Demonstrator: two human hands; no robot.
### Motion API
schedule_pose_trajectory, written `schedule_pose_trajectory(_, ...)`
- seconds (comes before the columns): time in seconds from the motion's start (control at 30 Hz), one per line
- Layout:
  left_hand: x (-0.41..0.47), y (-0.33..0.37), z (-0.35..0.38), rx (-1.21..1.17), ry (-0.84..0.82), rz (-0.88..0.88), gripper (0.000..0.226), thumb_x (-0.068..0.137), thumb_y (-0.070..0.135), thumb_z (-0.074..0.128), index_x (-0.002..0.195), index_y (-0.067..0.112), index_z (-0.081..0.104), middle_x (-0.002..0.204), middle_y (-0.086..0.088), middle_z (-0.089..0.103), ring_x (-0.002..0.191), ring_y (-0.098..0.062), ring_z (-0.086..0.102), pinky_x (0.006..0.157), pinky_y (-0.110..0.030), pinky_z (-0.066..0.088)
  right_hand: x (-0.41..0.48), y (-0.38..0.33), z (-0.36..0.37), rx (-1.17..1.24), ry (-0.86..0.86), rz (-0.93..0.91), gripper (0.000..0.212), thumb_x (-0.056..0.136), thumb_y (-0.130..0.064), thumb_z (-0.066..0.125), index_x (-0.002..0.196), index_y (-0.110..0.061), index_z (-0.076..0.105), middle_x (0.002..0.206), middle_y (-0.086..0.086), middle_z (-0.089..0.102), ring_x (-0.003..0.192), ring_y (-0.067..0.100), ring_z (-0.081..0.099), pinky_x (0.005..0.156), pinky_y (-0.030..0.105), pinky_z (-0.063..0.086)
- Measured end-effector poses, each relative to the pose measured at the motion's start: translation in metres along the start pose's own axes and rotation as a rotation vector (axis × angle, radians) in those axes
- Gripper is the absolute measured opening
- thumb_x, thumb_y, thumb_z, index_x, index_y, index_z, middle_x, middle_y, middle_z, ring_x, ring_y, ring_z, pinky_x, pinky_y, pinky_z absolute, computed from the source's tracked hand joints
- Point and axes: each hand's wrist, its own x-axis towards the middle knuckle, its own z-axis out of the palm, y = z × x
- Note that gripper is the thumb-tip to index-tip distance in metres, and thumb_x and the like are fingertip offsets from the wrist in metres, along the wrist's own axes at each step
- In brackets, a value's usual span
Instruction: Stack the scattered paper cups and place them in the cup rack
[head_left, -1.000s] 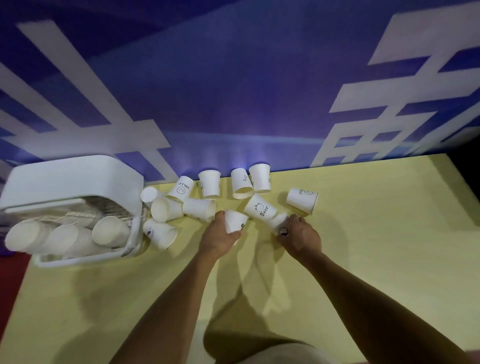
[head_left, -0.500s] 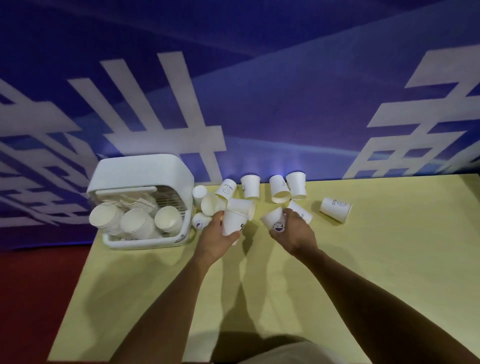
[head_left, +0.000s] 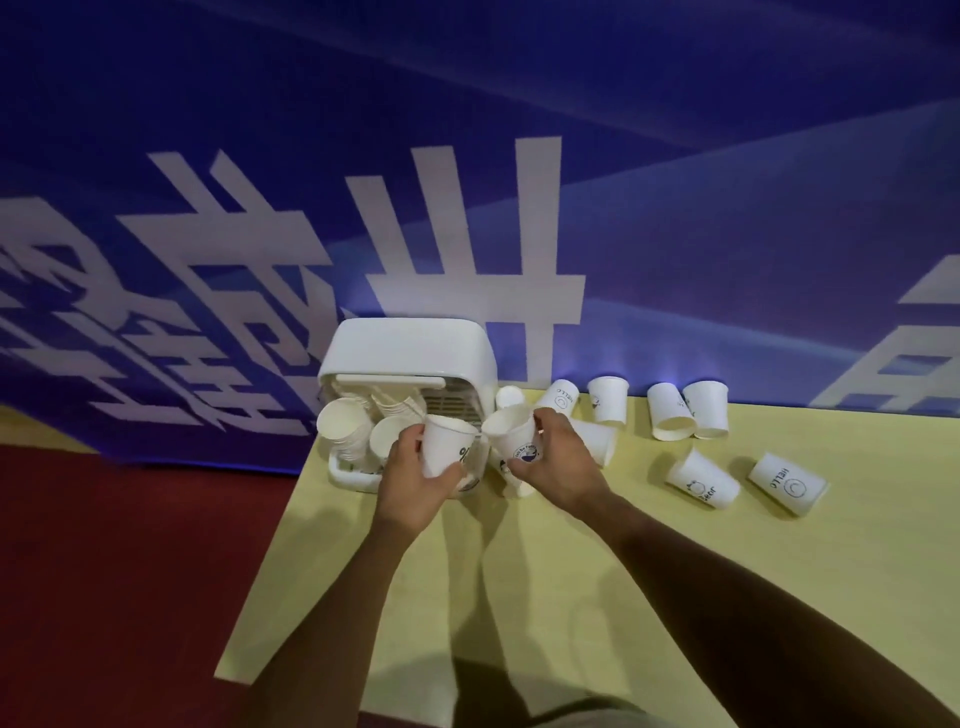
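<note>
My left hand (head_left: 415, 483) grips a cup (head_left: 441, 452) and my right hand (head_left: 563, 467) a second cup (head_left: 511, 434), both right at the mouth of the cup rack (head_left: 405, 358). That leaves little room there. Stacked cups (head_left: 340, 431) fill the left of the opening and the rack's roof closes it from above. To my right, loose cups (head_left: 670, 410) crowd the back edge against the wall (head_left: 727, 234), and two tipped cups (head_left: 701, 478) lie farther forward. The bench (head_left: 519, 597) nearer me, between and beside my forearms, is open surface. Just left of the rack the bench ends.
</note>
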Motion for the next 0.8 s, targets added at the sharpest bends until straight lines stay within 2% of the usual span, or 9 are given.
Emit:
schedule_pose_trajectory(0.07,0.001,-0.013,-0.011,-0.016,-0.029,-0.038,0.066,0.069,0.035,0.079,0.126,0.027,0.048,0.113,0.002,0.065,0.101,-0.019,0.063,0.083,-0.040,0.055,0.007,-0.011,0.013,0.017,0.008,-0.026,0.058,0.074,-0.031,0.076,0.123,-0.021,0.047,0.112,0.001,0.055,0.098,0.019,0.057,0.084,0.036,0.050)
schedule_pose_trajectory(0.13,0.001,-0.024,-0.020,-0.025,-0.092,-0.078,0.058,0.068,0.037,0.080,0.118,0.032,0.050,0.107,0.010,0.064,0.098,-0.013,0.063,0.073,-0.029,0.052,0.014,-0.022,0.025,0.014,0.014,-0.057,0.055,0.073,-0.032,0.076,0.120,-0.021,0.050,0.109,0.000,0.055,0.098,0.018,0.056,0.082,0.035,0.049)
schedule_pose_trajectory(0.27,0.000,-0.047,-0.031,-0.053,-0.194,-0.102,0.058,0.073,0.028,0.085,0.121,0.032,0.052,0.108,0.015,0.063,0.099,-0.005,0.062,0.077,-0.020,0.048,0.027,-0.036,0.047,-0.006,0.014,-0.117,0.053,0.075,-0.030,0.074,0.123,-0.022,0.052,0.112,-0.002,0.061,0.103,0.017,0.057,0.086,0.037,0.051)
schedule_pose_trajectory(0.4,0.001,-0.060,-0.035,-0.088,-0.255,-0.140,0.064,0.072,0.027,0.086,0.128,0.030,0.055,0.116,0.011,0.065,0.104,-0.008,0.064,0.088,-0.027,0.052,0.035,-0.040,0.058,-0.003,-0.026,-0.151,0.061,0.076,-0.023,0.073,0.131,-0.026,0.049,0.117,0.002,0.059,0.106,0.019,0.057,0.090,0.037,0.051)
schedule_pose_trajectory(0.57,0.000,-0.063,-0.036,-0.042,-0.305,-0.163,0.068,0.074,0.027,0.085,0.134,0.028,0.053,0.119,0.010,0.063,0.104,-0.008,0.061,0.083,-0.022,0.047,0.041,-0.040,0.069,-0.007,-0.034,-0.125,0.062,0.079,-0.020,0.074,0.135,-0.025,0.047,0.117,0.007,0.056,0.105,0.023,0.058,0.093,0.039,0.051)
schedule_pose_trajectory(0.8,-0.003,-0.069,-0.034,0.007,-0.326,-0.159,0.073,0.075,0.027,0.083,0.139,0.027,0.049,0.125,0.006,0.061,0.107,-0.011,0.059,0.082,-0.023,0.046,0.041,-0.030,0.077,-0.002,-0.060,-0.026,0.060,0.080,-0.019,0.077,0.132,-0.014,0.048,0.125,0.008,0.060,0.115,0.024,0.057,0.097,0.041,0.051)
